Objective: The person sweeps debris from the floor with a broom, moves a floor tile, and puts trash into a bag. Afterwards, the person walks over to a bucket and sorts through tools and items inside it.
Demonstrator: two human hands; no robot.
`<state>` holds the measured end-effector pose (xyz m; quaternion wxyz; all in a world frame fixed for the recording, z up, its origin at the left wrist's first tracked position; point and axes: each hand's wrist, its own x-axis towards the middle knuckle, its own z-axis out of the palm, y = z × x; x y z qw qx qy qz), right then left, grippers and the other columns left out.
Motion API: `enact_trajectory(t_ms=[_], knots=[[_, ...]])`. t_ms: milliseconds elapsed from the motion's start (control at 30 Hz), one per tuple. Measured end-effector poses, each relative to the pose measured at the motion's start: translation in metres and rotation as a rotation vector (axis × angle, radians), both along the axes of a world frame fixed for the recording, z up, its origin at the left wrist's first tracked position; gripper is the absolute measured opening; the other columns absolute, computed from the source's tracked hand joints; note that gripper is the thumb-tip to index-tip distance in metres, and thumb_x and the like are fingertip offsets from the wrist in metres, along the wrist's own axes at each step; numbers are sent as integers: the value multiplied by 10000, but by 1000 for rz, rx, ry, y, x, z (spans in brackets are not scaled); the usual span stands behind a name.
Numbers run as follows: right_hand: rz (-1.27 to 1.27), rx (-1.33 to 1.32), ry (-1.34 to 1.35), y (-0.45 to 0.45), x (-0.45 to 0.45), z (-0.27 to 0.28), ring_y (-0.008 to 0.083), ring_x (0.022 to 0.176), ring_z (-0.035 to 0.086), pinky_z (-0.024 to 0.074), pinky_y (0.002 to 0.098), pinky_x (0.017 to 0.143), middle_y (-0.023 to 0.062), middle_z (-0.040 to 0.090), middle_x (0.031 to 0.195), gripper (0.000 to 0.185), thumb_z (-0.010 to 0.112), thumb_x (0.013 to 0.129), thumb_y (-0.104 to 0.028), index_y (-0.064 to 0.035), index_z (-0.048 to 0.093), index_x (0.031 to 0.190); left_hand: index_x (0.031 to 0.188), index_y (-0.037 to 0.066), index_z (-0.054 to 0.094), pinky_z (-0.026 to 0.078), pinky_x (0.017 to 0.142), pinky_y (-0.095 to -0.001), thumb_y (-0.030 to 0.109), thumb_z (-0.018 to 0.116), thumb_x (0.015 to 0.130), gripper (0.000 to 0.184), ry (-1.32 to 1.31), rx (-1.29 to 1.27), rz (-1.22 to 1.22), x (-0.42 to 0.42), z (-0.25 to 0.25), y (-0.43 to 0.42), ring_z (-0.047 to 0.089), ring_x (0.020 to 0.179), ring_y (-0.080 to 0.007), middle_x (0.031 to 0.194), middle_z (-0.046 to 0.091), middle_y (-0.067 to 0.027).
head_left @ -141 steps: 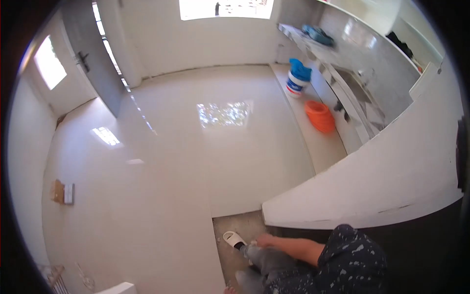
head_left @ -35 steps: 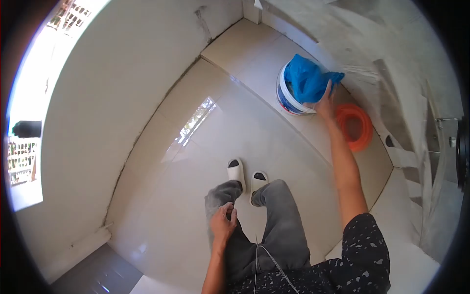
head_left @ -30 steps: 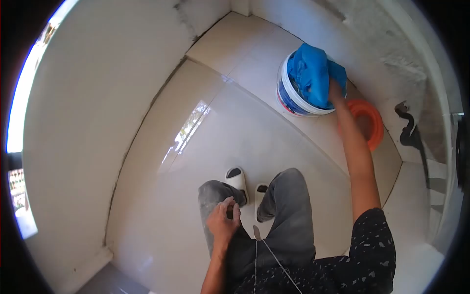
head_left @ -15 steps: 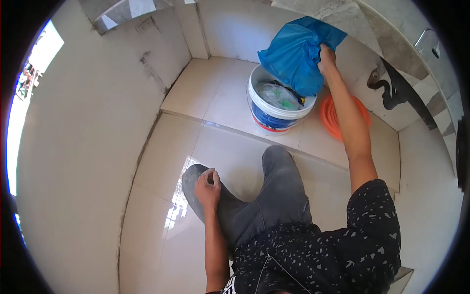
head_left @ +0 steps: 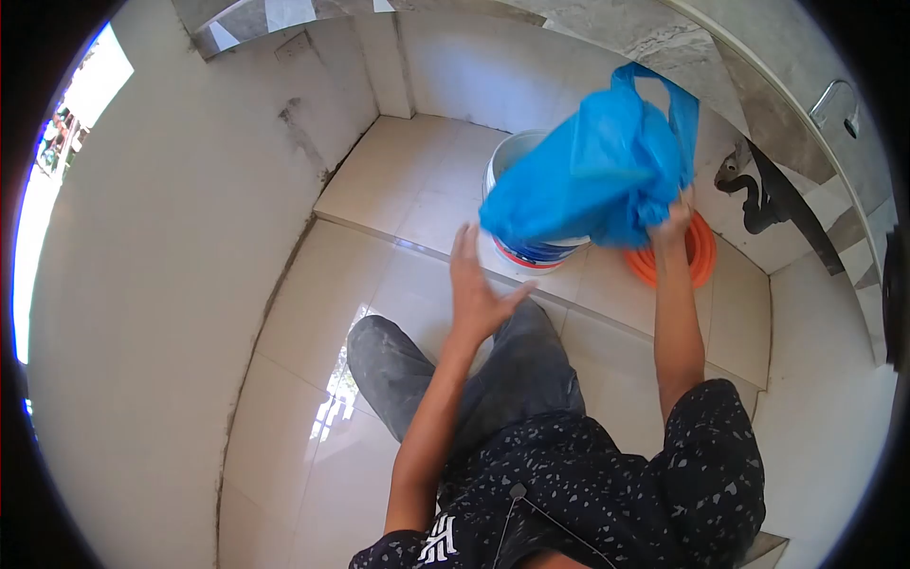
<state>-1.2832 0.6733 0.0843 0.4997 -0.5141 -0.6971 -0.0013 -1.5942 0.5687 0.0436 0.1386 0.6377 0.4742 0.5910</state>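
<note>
A blue plastic bag (head_left: 597, 171) hangs in front of and over a white bucket (head_left: 512, 150), hiding most of the bucket's opening and its contents. My right hand (head_left: 671, 223) is closed round the gathered part of the bag at its right side. One looped handle of the bag sticks up above. My left hand (head_left: 479, 289) is raised below the bag's left end, fingers and thumb spread, holding nothing. A small gap separates it from the bag.
An orange coiled hose (head_left: 700, 251) lies on the tiled step (head_left: 427, 180) right of the bucket. A dark drain pipe (head_left: 755, 201) runs from the back wall under a counter (head_left: 654, 43). The step's edge crosses in front of my knees.
My right hand has brought the bag down and nearer to me, covering more of the bucket. My left hand has risen from my knee toward the bag and spread its fingers.
</note>
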Motion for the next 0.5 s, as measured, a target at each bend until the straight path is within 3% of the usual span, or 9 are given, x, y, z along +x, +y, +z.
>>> enact_trajectory(t_ms=[100,167,200,267,367,400,433,467,500], knots=[[105,-16,499,-67,6,-4,253,987,497,395,367,869,119,499,1118,416,513,813,-198,24,431,1155,1220,81,426,285,966,-408,211,768,541,771,122,190,-113,37,33,10,424,1118,-318,1188,455,-178],[153,-44,664,-109,29,-5,261,1019,483,390,372,884,129,478,1149,448,498,818,-219,24,403,1182,1234,86,414,289,961,-420,234,766,507,821,306,41,-497,59,10,1,397,1149,-323,1194,441,-199],[181,-58,736,-133,39,-4,265,1035,476,387,374,892,135,468,1164,464,491,820,-229,24,389,1195,1234,86,414,289,961,-420,234,766,507,821,307,33,-508,70,9,-10,397,1149,-323,1194,441,-199],[231,-90,845,-176,56,-8,272,1066,462,382,379,907,146,447,1195,496,476,824,-250,24,362,1222,1240,79,405,292,970,-419,261,765,539,810,354,-370,-994,88,10,-31,394,1155,-341,1208,429,-214],[254,-130,977,-225,64,-24,283,1114,441,374,387,929,162,417,1241,544,454,831,-282,23,320,1261,1247,57,387,325,959,-395,279,745,611,762,150,-96,-1037,87,-3,-23,417,1144,-332,1227,426,-201],[147,-127,1066,-235,60,-22,260,1092,453,371,358,915,151,443,1213,457,449,829,-207,38,400,1212,1231,33,389,348,936,-390,309,738,630,748,33,-215,-853,82,-10,-14,431,1129,-321,1213,441,-189],[139,-139,1062,-248,65,-30,260,1092,453,371,358,915,151,443,1213,457,449,829,-207,38,400,1212,1215,9,391,371,912,-385,338,732,649,738,-77,-332,-664,74,-21,1,445,1115,-310,1199,457,-176],[-172,-194,372,-259,74,-46,285,1079,463,388,380,903,162,435,1217,462,457,835,-211,32,393,1223,1230,2,369,371,911,-378,352,725,662,755,-258,-455,-509,68,-34,20,442,1116,-302,1202,443,-198],[-309,-234,20,-267,88,-65,297,1073,468,396,391,897,167,431,1219,465,460,837,-213,29,390,1229,1244,-5,348,372,910,-370,366,719,676,773,-430,-567,-347,60,-49,41,440,1118,-294,1205,429,-220]])
